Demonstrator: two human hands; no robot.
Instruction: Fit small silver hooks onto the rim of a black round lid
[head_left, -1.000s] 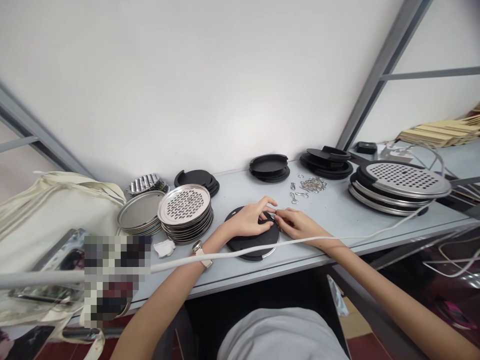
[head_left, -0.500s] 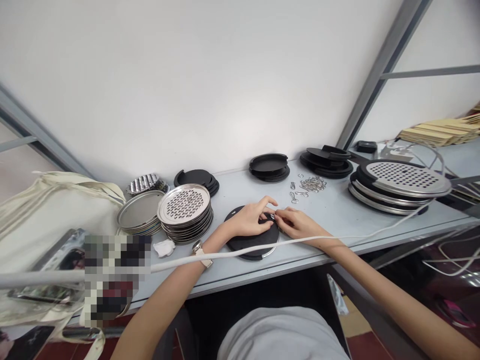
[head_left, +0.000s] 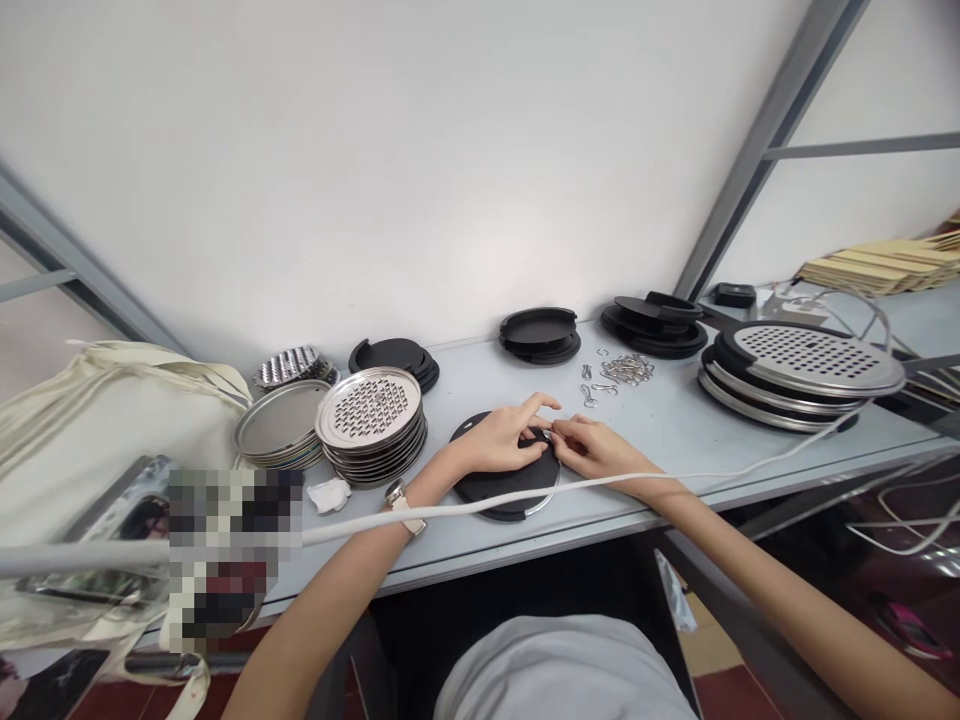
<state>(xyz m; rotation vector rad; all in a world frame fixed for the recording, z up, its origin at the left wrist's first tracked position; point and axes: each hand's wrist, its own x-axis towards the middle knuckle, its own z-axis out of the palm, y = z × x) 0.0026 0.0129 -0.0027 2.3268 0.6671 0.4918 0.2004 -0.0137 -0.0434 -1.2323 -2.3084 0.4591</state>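
A round black plastic disc (head_left: 487, 488) lies flat at the front of the table, with a strip of shiny metal rim at its lower right. Across its upper part rests my left hand (head_left: 499, 442), index finger stretched out, thumb and other fingers bent onto the disc. At the disc's right edge, my right hand (head_left: 589, 446) has its thumb and fingertips pinched together around a small silvery metal piece (head_left: 547, 434), mostly covered by the fingers. Beyond my hands is a pile of small metal clips (head_left: 628, 369), with a few loose clips (head_left: 589, 397) beside it.
To the left stand a stack of round metal grater plates (head_left: 373, 408) and plain metal discs (head_left: 279, 420). Black plastic parts (head_left: 538, 328) line the wall. Stacked perforated discs (head_left: 817, 358) sit at right. A white cable (head_left: 600, 482) crosses in front of my forearms.
Both hands stay at the same spot on the disc, with only slight finger movement at the small metal piece. Nothing else has visibly moved.
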